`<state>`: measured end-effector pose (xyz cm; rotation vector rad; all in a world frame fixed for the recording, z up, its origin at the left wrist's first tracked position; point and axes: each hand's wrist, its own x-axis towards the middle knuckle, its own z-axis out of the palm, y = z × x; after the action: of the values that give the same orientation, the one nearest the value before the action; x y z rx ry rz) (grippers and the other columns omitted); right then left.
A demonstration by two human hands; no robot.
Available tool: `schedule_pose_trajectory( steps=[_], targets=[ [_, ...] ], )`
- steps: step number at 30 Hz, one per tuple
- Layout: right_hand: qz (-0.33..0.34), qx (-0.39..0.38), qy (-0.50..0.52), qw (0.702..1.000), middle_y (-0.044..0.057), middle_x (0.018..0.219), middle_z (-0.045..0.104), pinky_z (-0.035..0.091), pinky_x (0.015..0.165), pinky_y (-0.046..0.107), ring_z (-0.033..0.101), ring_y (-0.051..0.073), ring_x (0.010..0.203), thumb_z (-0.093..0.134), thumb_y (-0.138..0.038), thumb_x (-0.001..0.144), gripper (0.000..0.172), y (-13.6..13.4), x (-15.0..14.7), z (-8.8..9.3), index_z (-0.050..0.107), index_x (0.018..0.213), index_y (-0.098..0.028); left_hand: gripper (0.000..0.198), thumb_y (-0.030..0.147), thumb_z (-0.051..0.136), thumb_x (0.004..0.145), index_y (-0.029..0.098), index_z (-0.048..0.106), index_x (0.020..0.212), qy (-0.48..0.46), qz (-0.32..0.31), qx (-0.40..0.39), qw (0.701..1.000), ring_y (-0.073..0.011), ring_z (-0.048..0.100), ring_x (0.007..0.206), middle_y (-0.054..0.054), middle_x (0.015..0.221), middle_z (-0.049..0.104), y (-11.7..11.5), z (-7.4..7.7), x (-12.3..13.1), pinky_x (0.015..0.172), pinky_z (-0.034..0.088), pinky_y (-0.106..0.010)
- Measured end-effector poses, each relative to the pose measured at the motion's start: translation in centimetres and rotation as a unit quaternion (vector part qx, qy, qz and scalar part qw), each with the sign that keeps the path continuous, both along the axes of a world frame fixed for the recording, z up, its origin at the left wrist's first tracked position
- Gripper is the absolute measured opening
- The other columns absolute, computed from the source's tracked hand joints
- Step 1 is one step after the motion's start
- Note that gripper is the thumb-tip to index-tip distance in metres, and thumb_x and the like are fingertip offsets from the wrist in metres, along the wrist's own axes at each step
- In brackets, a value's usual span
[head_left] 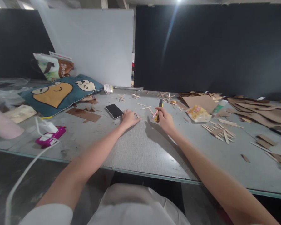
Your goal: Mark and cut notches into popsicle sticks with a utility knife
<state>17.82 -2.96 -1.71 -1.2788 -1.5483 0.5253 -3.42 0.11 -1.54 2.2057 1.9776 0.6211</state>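
Note:
My right hand [165, 120] is closed around a yellow and black utility knife [160, 103], held above the table. A thin pinkish stick [155, 114] shows beside the knife; I cannot tell whether the hand holds it too. My left hand [129, 118] rests low on the table, its fingers bent together near a small pale piece that I cannot make out. Just left of that hand lies a dark-screened phone [114, 111]. Beyond both hands, several loose wooden sticks [146, 108] and a star-shaped stick piece [136, 95] lie on the tabletop.
To the right are a pile of wooden sticks [221, 132], a yellow plastic packet [198, 113], a white-green tube [220, 107] and cardboard sheets [257, 109]. A blue cushion [67, 93], a magenta box [51, 136] with a white cable, and another person's arm [4, 123] are left.

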Motion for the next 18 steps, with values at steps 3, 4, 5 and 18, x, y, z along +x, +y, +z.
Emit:
schedule_pose_trajectory(
  steps=[3,4,5,18],
  targets=[
    [0.016,0.016,0.023,0.999,0.007,0.089,0.074,0.055,0.073,0.034,0.068,0.02,0.071,0.036,-0.03,0.092,0.049,0.2,0.1,-0.7,0.066,0.128,-0.017,0.018,0.031,0.074,0.085,0.021,0.078,0.101,0.007,-0.028,-0.006,1.0,-0.0366,0.057,0.12,-0.015,0.116,0.068,-0.1,0.3,-0.2,0.098,0.046,-0.043],
    [0.018,0.023,0.015,0.999,0.008,0.093,0.075,0.055,0.074,0.034,0.069,0.02,0.073,0.039,-0.027,0.09,0.049,0.3,0.1,-0.9,0.065,0.129,-0.017,0.016,0.024,0.072,0.086,0.02,0.077,0.1,0.011,-0.039,-0.004,0.999,-0.0356,0.059,0.119,-0.016,0.114,0.069,-0.2,0.4,-0.2,0.098,0.046,-0.042],
    [0.016,0.032,-0.001,0.999,0.008,0.096,0.075,0.055,0.076,0.035,0.07,0.02,0.076,0.043,-0.026,0.087,0.048,0.3,0.1,-1.0,0.065,0.129,-0.017,0.016,0.019,0.07,0.086,0.018,0.077,0.101,0.015,-0.05,-0.002,0.999,-0.0347,0.06,0.118,-0.016,0.113,0.069,-0.5,0.4,-0.2,0.098,0.046,-0.041],
    [-0.005,0.194,-0.105,0.975,0.005,0.068,0.07,0.045,0.06,0.025,0.061,0.015,0.055,0.053,-0.045,0.097,0.035,-2.4,-1.5,-0.1,0.074,0.092,-0.017,0.012,0.013,0.059,0.093,0.014,0.07,0.09,-0.03,-0.077,-0.018,0.996,-0.0342,0.071,0.101,-0.018,0.092,0.072,-0.9,0.5,0.3,0.09,0.05,-0.04]
  ],
)
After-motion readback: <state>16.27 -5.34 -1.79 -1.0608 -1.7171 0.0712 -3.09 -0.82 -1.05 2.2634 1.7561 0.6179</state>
